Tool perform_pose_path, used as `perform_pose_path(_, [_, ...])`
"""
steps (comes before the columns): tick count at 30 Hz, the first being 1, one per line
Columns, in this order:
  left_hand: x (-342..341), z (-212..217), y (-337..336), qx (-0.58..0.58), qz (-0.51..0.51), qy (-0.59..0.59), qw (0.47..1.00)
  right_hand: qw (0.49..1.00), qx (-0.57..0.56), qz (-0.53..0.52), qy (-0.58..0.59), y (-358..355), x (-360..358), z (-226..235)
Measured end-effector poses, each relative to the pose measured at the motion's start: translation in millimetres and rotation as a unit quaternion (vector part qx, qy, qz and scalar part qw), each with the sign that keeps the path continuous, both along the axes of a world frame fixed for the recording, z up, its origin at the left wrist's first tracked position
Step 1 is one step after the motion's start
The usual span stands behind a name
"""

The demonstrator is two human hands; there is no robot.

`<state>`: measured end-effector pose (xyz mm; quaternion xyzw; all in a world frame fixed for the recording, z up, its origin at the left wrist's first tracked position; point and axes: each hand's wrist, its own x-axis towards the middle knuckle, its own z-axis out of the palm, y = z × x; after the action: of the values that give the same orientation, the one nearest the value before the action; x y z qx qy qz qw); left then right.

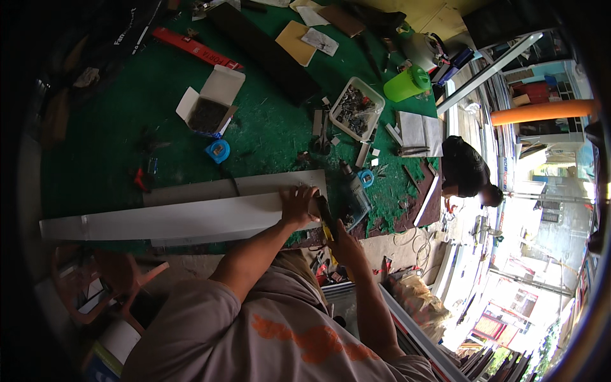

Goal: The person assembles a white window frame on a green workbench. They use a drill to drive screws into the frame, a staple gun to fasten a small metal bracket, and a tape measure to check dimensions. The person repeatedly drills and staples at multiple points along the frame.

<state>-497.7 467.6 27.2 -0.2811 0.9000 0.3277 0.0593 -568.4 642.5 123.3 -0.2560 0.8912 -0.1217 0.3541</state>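
Observation:
A long white metal profile lies along the near edge of the green-topped table. My left hand rests on its right end, fingers spread over the surface. Just to the right, my right hand is closed round a black-and-yellow hand tool. The dark upper part of that tool stands close to the profile's end; its exact kind is unclear. Beneath the profile is a flat grey sheet. A power drill lies on the table beyond my right hand, with a blue tape measure against it.
A white tub of small hardware, an open carton, another blue tape measure, a red box and a green tumbler stand on the table. A plastic chair is at left. Another person bends over at right.

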Motion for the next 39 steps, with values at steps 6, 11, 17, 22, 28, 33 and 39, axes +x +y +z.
perform_pose_path(6, [1, -5, 2, -0.006, 0.000, 0.020, 1.000, 0.999, 0.034, -0.011, 0.002, -14, -5, -21])
perform_pose_path(11, [2, -11, 2, -0.018, -0.004, 0.029, 0.999, 0.996, -0.016, -0.086, -0.005, -13, 5, -38])
perform_pose_path(17, [1, -12, 3, -0.029, -0.008, 0.031, 0.999, 0.994, 0.022, -0.104, 0.036, -28, 11, -29])
perform_pose_path(22, [3, -9, 3, -0.024, -0.012, 0.018, 0.999, 0.998, 0.023, -0.017, 0.051, -5, 15, -2])
perform_pose_path(28, [0, -1, 1, 0.001, -0.014, -0.007, 1.000, 0.998, -0.035, -0.038, -0.023, -3, -6, -30])
perform_pose_path(33, [1, -1, 2, -0.016, -0.015, -0.014, 1.000, 0.997, 0.031, -0.071, -0.016, -15, 5, -36])
perform_pose_path(39, [2, -14, 2, -0.037, -0.020, 0.012, 0.999, 0.988, 0.056, -0.129, 0.064, -32, 18, -25])
